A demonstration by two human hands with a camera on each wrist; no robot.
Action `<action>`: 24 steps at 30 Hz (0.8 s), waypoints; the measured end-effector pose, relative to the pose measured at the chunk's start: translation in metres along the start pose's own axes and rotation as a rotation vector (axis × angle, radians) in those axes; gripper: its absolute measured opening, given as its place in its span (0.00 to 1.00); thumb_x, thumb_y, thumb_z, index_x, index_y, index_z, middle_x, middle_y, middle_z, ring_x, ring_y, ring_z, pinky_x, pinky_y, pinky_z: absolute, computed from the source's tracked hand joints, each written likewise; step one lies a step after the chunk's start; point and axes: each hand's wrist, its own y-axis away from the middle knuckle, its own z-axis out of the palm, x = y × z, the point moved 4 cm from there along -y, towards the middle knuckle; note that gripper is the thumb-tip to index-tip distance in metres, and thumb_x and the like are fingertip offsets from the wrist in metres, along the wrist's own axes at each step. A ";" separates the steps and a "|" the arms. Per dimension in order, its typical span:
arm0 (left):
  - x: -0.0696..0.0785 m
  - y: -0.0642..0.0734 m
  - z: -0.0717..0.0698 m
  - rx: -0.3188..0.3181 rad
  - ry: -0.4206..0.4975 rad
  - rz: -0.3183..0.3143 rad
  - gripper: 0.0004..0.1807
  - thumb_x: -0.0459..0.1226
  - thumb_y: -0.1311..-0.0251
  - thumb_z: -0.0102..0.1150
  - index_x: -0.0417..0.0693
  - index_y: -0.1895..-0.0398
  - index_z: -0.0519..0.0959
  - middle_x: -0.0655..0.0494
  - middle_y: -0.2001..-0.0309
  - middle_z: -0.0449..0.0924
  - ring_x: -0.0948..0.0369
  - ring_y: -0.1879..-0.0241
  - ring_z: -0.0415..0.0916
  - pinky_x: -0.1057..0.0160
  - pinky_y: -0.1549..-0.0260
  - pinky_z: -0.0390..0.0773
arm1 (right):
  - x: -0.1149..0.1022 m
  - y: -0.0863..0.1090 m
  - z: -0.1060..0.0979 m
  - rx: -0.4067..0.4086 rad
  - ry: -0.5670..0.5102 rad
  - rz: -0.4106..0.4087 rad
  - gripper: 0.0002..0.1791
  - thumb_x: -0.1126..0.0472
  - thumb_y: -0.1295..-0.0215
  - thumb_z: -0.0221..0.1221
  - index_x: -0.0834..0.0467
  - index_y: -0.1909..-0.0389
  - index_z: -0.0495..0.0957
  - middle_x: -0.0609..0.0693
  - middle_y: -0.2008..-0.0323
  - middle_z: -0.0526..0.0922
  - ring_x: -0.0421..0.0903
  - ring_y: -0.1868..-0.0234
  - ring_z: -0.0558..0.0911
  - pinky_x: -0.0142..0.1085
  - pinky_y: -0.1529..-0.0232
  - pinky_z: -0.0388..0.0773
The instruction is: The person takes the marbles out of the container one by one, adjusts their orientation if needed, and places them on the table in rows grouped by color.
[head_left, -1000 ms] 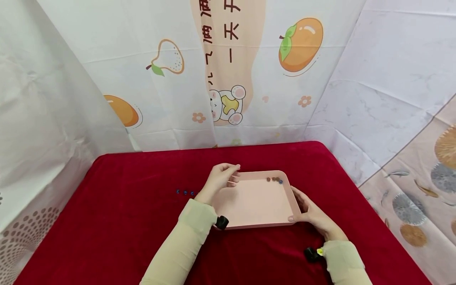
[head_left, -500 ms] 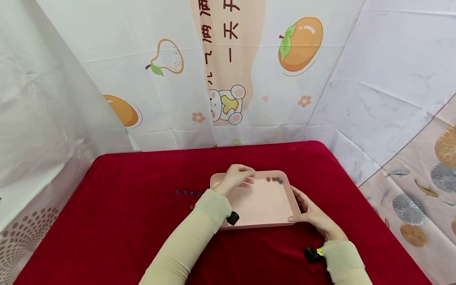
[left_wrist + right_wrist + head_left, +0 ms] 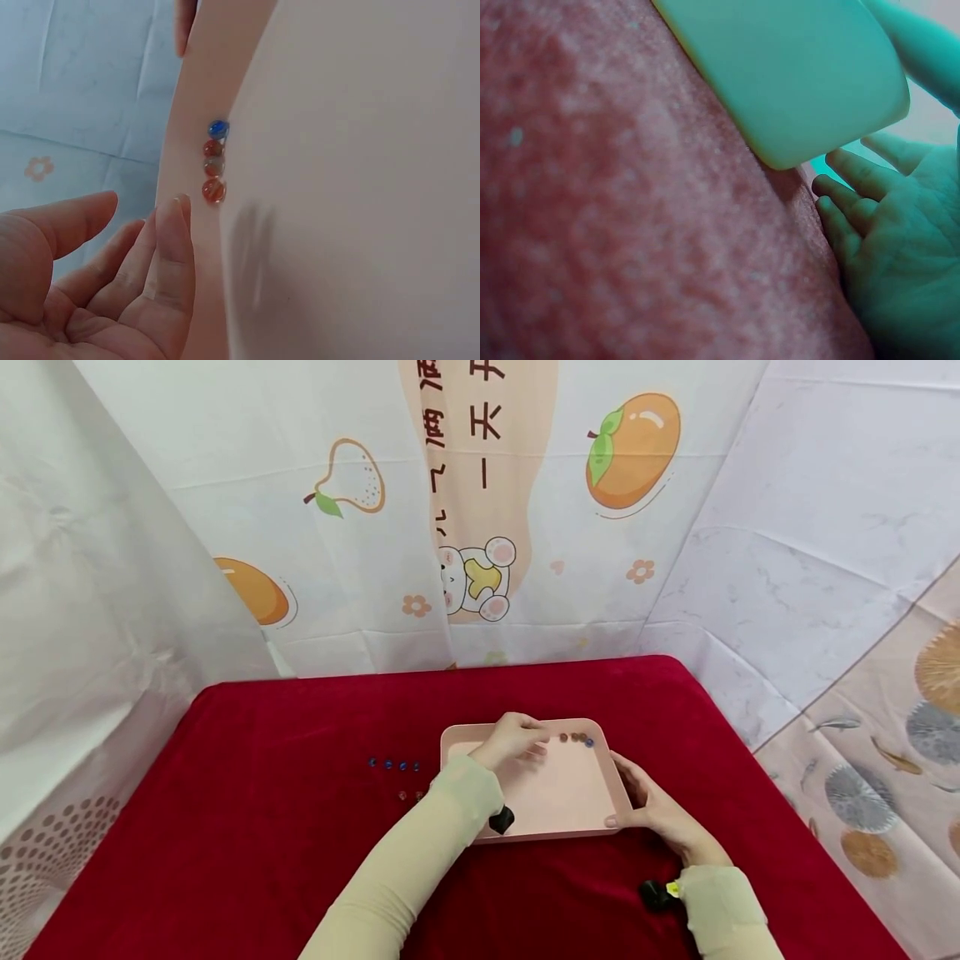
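Note:
A shallow pink tray (image 3: 573, 793) stands on the red cloth. Along its far wall, near the far right corner, sit a blue marble (image 3: 218, 129) and three orange-red marbles (image 3: 214, 190) in a row. My left hand (image 3: 517, 739) is over the far part of the tray, its fingers loosely bent with nothing between them. In the left wrist view those fingertips (image 3: 180, 206) are close to the end of the row. My right hand (image 3: 660, 814) holds the tray's near right corner, thumb at the near rim and fingers (image 3: 862, 176) along the right side.
On the cloth (image 3: 262, 827) left of the tray lie several blue marbles (image 3: 388, 764) in a line. Nearer to me are reddish marbles (image 3: 402, 795), partly covered by the left sleeve (image 3: 442, 818). A printed white curtain (image 3: 360, 568) hangs behind the table.
My left hand has moved right, from the tray's left end toward the marbles at the far wall. Reddish marbles on the cloth have come into view. The right hand and tray have not moved.

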 end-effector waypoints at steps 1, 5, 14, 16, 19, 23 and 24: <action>0.001 0.000 0.002 -0.001 -0.006 0.001 0.16 0.36 0.31 0.58 0.36 0.45 0.80 0.39 0.51 0.85 0.46 0.57 0.86 0.56 0.62 0.87 | 0.000 0.000 0.000 0.002 0.000 0.001 0.56 0.67 0.46 0.70 0.54 0.21 0.45 0.60 0.22 0.48 0.27 0.35 0.63 0.20 0.43 0.68; 0.000 -0.004 0.011 -0.004 -0.016 0.003 0.17 0.35 0.31 0.58 0.35 0.44 0.79 0.38 0.51 0.85 0.45 0.58 0.86 0.57 0.63 0.87 | 0.000 0.000 -0.001 0.010 0.003 0.006 0.57 0.68 0.47 0.70 0.56 0.21 0.45 0.61 0.22 0.48 0.25 0.35 0.62 0.19 0.44 0.69; -0.004 -0.012 0.020 -0.018 0.012 0.010 0.18 0.33 0.32 0.58 0.38 0.41 0.78 0.39 0.51 0.84 0.49 0.60 0.86 0.63 0.67 0.86 | -0.001 -0.001 0.001 0.014 0.015 0.019 0.57 0.67 0.48 0.71 0.56 0.22 0.46 0.61 0.23 0.49 0.41 0.29 0.58 0.19 0.43 0.67; -0.005 -0.014 0.020 -0.011 0.013 0.007 0.18 0.33 0.33 0.59 0.39 0.41 0.78 0.39 0.52 0.85 0.53 0.65 0.86 0.66 0.70 0.84 | -0.001 -0.002 0.002 0.012 0.018 0.022 0.57 0.67 0.48 0.71 0.56 0.22 0.46 0.61 0.23 0.50 0.45 0.28 0.58 0.20 0.43 0.67; -0.007 -0.016 0.022 -0.002 0.005 0.009 0.18 0.33 0.33 0.59 0.39 0.41 0.79 0.38 0.55 0.85 0.61 0.75 0.81 0.70 0.76 0.80 | -0.001 -0.001 0.001 0.015 0.013 0.025 0.57 0.67 0.48 0.71 0.56 0.22 0.47 0.60 0.23 0.51 0.46 0.28 0.58 0.20 0.43 0.67; -0.009 -0.019 0.026 -0.006 0.012 0.008 0.18 0.31 0.33 0.59 0.39 0.41 0.79 0.36 0.58 0.85 0.64 0.80 0.74 0.72 0.78 0.77 | -0.001 0.000 0.000 0.021 0.007 0.007 0.57 0.67 0.49 0.72 0.57 0.22 0.47 0.61 0.23 0.51 0.39 0.30 0.60 0.19 0.43 0.67; -0.010 -0.020 0.027 -0.009 0.016 0.001 0.18 0.31 0.33 0.58 0.39 0.41 0.78 0.37 0.58 0.85 0.65 0.80 0.74 0.71 0.79 0.78 | -0.001 0.000 0.000 0.022 0.006 0.005 0.57 0.67 0.49 0.72 0.57 0.22 0.47 0.61 0.23 0.51 0.35 0.31 0.60 0.19 0.43 0.66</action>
